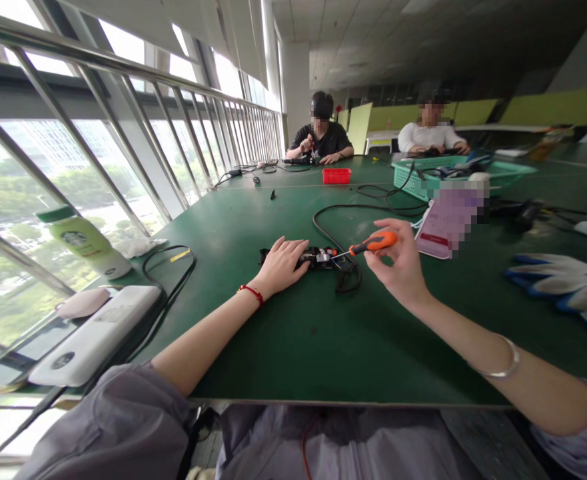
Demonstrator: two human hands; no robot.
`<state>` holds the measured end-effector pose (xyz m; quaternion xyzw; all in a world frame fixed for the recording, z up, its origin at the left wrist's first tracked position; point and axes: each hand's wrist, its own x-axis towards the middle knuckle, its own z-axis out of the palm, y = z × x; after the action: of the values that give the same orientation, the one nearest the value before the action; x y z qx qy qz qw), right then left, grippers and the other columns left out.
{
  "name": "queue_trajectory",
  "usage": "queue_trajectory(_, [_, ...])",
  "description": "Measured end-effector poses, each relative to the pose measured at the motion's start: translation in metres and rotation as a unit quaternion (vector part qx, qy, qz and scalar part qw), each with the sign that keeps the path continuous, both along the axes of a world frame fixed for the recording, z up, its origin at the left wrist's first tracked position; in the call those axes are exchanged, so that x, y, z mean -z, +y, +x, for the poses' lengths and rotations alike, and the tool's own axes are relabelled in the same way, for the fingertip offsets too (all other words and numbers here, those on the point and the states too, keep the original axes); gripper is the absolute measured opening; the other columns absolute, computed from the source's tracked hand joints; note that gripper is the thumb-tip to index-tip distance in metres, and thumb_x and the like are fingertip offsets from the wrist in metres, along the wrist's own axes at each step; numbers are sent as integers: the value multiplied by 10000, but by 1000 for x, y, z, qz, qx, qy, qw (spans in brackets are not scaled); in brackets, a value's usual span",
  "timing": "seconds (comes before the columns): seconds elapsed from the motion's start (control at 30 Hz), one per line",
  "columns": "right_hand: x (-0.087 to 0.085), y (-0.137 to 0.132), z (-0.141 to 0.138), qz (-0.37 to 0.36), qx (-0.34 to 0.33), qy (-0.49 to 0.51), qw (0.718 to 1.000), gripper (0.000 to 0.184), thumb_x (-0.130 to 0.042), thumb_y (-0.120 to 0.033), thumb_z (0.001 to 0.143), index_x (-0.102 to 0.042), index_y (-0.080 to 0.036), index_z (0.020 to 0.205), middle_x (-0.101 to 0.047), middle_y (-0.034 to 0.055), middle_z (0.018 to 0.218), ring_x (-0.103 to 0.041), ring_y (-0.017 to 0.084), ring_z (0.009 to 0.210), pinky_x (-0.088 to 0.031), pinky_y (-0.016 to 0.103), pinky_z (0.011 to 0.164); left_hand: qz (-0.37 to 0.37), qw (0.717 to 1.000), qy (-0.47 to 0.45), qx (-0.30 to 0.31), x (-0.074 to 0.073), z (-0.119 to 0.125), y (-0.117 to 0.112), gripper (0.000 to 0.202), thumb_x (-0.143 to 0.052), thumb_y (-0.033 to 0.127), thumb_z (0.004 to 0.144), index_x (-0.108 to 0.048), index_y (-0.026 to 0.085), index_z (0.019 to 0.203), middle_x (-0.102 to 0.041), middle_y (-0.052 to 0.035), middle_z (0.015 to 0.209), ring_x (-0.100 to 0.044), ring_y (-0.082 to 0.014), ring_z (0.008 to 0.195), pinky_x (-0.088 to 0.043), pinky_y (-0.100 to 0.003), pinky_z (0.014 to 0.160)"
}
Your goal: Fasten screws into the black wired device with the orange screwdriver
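Observation:
My left hand, with a red bracelet at the wrist, lies over the left part of an opened black electrical device. Its fingers stretch across the far side and the thumb is at the near side, holding the device against the table. Small wires and pale and orange parts show at the device's right end. My right hand is closed around the handle of an orange and black screwdriver. The screwdriver's thin shaft points left and down, its tip at the device's right end. A black cord loops beside that end.
On the green table are a phone, a teal basket of cables, a red tray and gloves. A bottle and white power bank are left, by a railing. Two people sit across.

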<state>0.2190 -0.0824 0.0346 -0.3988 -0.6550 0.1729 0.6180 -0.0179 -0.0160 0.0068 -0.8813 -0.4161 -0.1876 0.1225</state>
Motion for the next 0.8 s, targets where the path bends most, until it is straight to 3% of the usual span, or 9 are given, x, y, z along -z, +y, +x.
queue_trajectory(0.07, [1,1,1,-13,3,3,1000,385,-642,-284,705,-458,-230,1040,-535,-38,754,-536,120,622,-437,255,569,-26,1000,10,-3,-2,1,2,441,-357,376,927,-456,145,1290,-591,-107,1200,-548,-219,1101,-337,-416,1036])
queue_trajectory(0.13, [2,0,1,-57,4,-19,998,192,-570,-345,785,-525,-212,915,-513,-45,635,-513,115,558,-416,253,543,-52,998,21,-7,-5,0,1,412,-360,396,928,-499,159,1236,-618,-94,1146,-580,-224,1039,-418,-383,942])
queue_trajectory(0.2, [2,-3,1,-82,-12,-67,994,201,-494,-368,842,-558,-197,759,-539,-23,596,-512,113,530,-405,256,535,-65,998,20,-15,-10,-2,-1,376,-392,417,916,-537,174,1163,-633,-80,1111,-598,-228,997,-450,-357,876])
queue_trajectory(0.27, [4,-5,-1,-69,-47,-146,986,181,-495,-334,845,-579,-200,758,-617,2,679,-556,124,577,-426,264,573,-73,997,6,-38,-14,-7,-4,351,-433,441,893,-552,182,1099,-647,-67,1060,-617,-229,932,-470,-339,813])
queue_trajectory(0.33, [7,-6,-4,-59,-91,-255,961,124,-521,-298,826,-602,-216,872,-667,18,827,-606,144,674,-460,281,646,-78,994,-9,-72,-18,-15,-5,336,-472,455,866,-544,193,1064,-648,-57,1026,-629,-228,869,-482,-321,728])
queue_trajectory(0.4, [11,-5,-8,-62,-130,-360,922,189,-529,-287,818,-603,-231,982,-666,33,963,-630,168,782,-481,309,716,-76,991,-14,-107,-22,-25,-4,323,-509,445,837,-534,203,1050,-639,-54,1028,-628,-230,862,-481,-307,682])
queue_trajectory(0.5, [15,-2,-12,-63,-169,-452,874,249,-505,-280,832,-595,-229,1059,-638,50,1011,-624,176,811,-491,331,736,-65,983,-7,-173,-27,-45,3,327,-537,419,804,-545,202,1049,-621,-66,1032,-621,-241,895,-482,-303,692])
queue_trajectory(0.63, [15,1,-12,-87,-182,-454,868,237,-501,-286,836,-590,-228,1048,-635,44,1020,-621,170,822,-496,336,759,-101,949,29,-297,-37,-73,11,306,-489,427,809,-601,186,962,-591,-98,1002,-633,-251,822,-481,-319,667])
queue_trajectory(0.8, [12,3,-7,-110,-191,-472,853,256,-497,-307,839,-587,-215,1061,-640,38,1068,-627,179,887,-490,345,817,-132,888,23,-439,-55,-104,10,392,-446,451,817,-560,118,990,-589,-177,1064,-611,-340,934,-471,-372,694])
